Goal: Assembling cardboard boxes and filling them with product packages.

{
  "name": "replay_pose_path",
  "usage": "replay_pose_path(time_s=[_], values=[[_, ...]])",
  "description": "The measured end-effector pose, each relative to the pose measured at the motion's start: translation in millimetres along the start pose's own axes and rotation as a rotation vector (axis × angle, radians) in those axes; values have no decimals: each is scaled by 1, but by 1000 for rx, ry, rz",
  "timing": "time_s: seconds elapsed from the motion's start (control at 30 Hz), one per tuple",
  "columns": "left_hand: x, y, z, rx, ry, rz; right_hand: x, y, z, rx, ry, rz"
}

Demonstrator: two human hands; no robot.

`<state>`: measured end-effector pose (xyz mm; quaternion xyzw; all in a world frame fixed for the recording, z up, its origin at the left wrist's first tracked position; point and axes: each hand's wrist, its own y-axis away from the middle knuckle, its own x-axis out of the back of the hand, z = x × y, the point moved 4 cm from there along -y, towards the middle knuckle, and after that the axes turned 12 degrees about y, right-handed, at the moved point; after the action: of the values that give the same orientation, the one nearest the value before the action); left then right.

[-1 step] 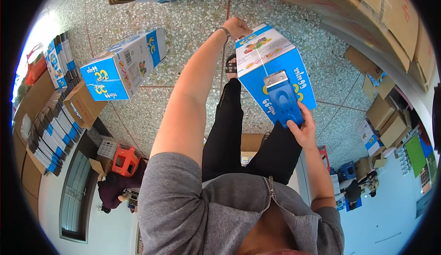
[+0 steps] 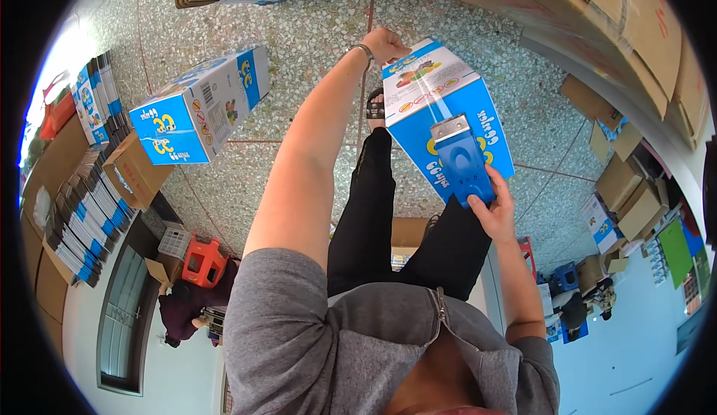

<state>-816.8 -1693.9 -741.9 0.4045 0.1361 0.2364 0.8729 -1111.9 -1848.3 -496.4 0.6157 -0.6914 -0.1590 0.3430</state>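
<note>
A white and blue printed carton [image 2: 437, 90] stands on the floor in front of my legs, with fruit pictures on its upper face. My right hand [image 2: 497, 209] is closed around a blue tape dispenser [image 2: 464, 165] with a metal head, held against the carton's near blue side. Clear tape [image 2: 427, 90] runs from the dispenser's head over the edge and along the upper face. At the far left edge of the carton, my left hand [image 2: 385, 45] has its fingers curled on the cardboard; its fingertips are partly hidden.
Another printed carton [image 2: 202, 105] lies to the left. Flattened cartons [image 2: 89, 224] are stacked along the left wall beside a brown box [image 2: 134, 168]. Large brown boxes [image 2: 597, 34] line the far right. Other people [image 2: 183, 314] are near a red stool [image 2: 203, 260].
The tape dispenser has shifted very slightly to the right, and the tape strip shows wider and shinier. My left hand has stayed in place.
</note>
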Motion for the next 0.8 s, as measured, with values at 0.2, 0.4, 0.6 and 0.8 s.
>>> replay_pose_path(time_s=[0.2, 0.4, 0.6, 0.8], values=[[-5, -10, -9, -20, 41, -15, 2, -4, 12, -20, 22, 5], [-24, -26, -34, -11, 44, -9, -1, -11, 25, -42, 55, 42], [-81, -18, -63, 3, 51, 76, -7, -22, 50, -89, -13, 46], [-54, 35, -31, -348, -217, 681, -1, -35, 56, -98, -65, 42]])
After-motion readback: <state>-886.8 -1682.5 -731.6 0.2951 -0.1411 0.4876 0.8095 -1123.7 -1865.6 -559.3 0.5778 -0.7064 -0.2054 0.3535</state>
